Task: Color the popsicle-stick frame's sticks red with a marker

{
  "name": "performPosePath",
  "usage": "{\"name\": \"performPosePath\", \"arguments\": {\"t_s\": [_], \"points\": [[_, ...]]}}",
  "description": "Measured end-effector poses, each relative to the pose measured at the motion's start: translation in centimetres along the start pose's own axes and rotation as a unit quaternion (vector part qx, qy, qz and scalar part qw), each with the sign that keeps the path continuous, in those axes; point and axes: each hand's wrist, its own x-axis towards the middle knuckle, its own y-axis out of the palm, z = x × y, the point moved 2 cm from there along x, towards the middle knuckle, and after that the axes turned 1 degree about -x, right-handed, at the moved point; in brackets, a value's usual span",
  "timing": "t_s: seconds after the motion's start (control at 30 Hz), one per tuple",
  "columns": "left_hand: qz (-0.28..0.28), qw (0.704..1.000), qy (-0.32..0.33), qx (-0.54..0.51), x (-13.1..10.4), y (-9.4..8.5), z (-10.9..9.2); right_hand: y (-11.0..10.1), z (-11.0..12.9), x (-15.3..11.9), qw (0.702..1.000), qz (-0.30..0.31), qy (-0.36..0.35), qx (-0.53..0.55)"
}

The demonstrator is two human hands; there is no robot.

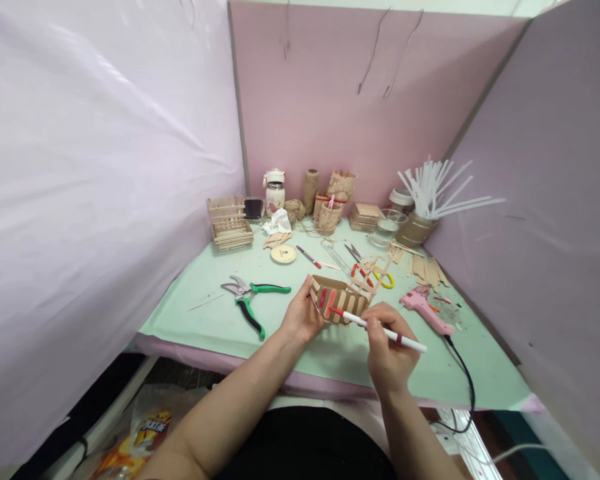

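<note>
My left hand [301,316] is closed on the left end of a small craft-stick basket [353,307], holding it tilted above the table's front part. Flat wooden sticks stand along its brown side; one is dark red and its neighbour is a lighter red. A white marker [387,331] is gripped in my right hand [393,343], its red tip touching or very near the lighter red stick. Behind the basket lie scissors [383,275] with red and yellow handles, partly covered by its thin stick frame.
Green-handled pruning shears [253,298] lie to the left. A pink glue gun [427,311] with a black cord rests at the right. Farther back are a finished-looking stick rack [231,230], a water bowl [387,230], twine [295,211] and a jar of white glue sticks [416,230].
</note>
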Motion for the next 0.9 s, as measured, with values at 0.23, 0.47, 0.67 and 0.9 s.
{"name": "performPosePath", "arguments": {"t_s": [0.23,0.47,0.67,0.9], "points": [[-0.019,1.000,0.013,0.005,-0.24,0.33,-0.05,-0.04,-0.06,0.04,1.000,-0.006,0.003,-0.016],[-0.028,0.999,0.012,0.016,-0.32,0.40,-0.08,0.05,0.18,0.08,1.000,0.005,-0.008,0.003],[-0.022,1.000,0.009,0.009,-0.36,0.42,-0.09,-0.01,0.15,0.02,1.000,0.001,-0.006,0.007],[-0.026,1.000,0.016,0.005,-0.40,0.49,-0.12,0.06,0.18,0.09,1.000,0.012,-0.012,0.006]]}}
